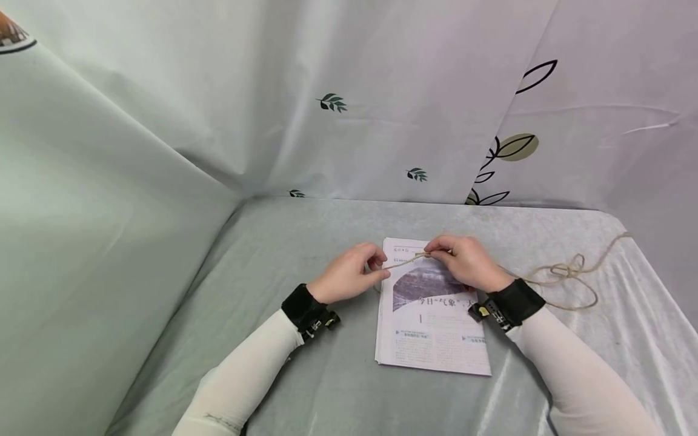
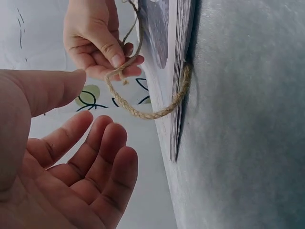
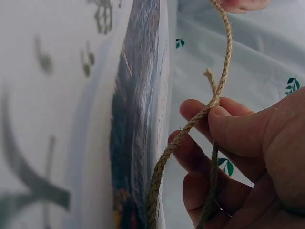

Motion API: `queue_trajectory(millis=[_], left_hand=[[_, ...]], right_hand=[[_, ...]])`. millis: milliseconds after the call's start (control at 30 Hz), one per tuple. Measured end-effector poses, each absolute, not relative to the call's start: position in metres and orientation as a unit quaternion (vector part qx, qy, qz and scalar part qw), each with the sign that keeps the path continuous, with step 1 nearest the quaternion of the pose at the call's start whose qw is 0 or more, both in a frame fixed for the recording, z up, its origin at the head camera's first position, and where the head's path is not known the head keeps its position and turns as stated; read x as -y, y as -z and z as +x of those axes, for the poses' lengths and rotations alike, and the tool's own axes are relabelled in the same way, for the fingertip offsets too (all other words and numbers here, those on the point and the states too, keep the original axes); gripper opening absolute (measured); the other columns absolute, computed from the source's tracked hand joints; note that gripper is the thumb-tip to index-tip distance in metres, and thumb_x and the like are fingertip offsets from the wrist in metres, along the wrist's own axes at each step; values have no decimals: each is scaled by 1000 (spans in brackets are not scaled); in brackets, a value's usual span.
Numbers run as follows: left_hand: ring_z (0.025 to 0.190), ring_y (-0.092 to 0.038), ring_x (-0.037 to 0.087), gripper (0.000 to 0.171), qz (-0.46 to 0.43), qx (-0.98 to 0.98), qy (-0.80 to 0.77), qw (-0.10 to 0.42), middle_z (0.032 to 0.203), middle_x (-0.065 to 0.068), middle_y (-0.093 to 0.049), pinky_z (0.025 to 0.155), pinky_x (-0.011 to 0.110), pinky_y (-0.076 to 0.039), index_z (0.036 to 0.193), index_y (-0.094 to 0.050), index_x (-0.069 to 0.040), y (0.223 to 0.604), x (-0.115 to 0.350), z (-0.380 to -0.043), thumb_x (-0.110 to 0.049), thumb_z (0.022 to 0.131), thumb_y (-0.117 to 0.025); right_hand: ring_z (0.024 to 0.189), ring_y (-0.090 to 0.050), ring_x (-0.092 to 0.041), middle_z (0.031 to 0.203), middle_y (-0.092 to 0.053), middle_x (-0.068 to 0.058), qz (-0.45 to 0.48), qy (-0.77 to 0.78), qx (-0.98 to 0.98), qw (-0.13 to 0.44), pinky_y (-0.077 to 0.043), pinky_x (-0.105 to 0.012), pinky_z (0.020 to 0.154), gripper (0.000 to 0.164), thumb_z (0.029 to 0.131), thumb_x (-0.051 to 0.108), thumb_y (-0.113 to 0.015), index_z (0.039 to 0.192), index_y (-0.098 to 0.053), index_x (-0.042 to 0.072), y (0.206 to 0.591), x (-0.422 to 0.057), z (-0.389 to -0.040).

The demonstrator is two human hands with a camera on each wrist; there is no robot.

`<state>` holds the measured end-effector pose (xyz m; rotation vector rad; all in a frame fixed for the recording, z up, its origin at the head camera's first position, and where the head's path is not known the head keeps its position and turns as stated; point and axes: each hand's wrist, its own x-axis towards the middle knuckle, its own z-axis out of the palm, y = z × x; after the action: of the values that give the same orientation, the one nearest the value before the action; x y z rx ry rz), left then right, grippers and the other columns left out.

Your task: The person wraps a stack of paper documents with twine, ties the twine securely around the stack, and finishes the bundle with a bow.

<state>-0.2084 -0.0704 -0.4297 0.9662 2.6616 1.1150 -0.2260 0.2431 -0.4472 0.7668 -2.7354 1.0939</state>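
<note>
A folded stack of newspapers [image 1: 436, 354] lies on the cloth-covered table, a dark photo printed on its top sheet. A braided jute rope [image 2: 147, 115] comes from under the stack's left edge and loops up over it. My right hand [image 1: 466, 261] pinches the rope where two strands cross, above the upper part of the stack. A short frayed rope end [image 3: 210, 78] sticks out beside that thumb. My left hand [image 1: 349, 275] is by the stack's left edge, fingers loosely bent and thumb apart. Nothing lies between its thumb and fingers in the left wrist view.
The rope's loose tail [image 1: 569, 269] lies tangled on the table [image 1: 305, 375] to the right of the stack. Behind the table hangs a pale curtain [image 1: 371, 139] printed with leaves. Each wrist wears a black band [image 1: 300, 306] with a small camera.
</note>
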Motion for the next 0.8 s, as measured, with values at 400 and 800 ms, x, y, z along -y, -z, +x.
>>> queue_trajectory(millis=[400, 800], left_hand=[[95, -64, 16, 19, 320, -878, -352, 52, 104, -1, -67, 85, 31, -53, 117, -72, -6, 435, 72, -217, -20, 106, -79], [96, -65, 12, 19, 306, -886, -345, 58, 105, -2, -69, 87, 32, -54, 119, -74, -7, 433, 64, -216, -21, 107, -78]], right_hand=[[110, -71, -36, 124, -76, -18, 230, -326, 917, 2, -54, -55, 94, 29, 109, -2, -62, 136, -74, 0, 443, -254, -232], [108, -69, -40, 118, -71, -23, 262, -234, 936, -10, -56, -60, 97, 35, 95, -11, -66, 130, -71, -9, 431, -285, -241]])
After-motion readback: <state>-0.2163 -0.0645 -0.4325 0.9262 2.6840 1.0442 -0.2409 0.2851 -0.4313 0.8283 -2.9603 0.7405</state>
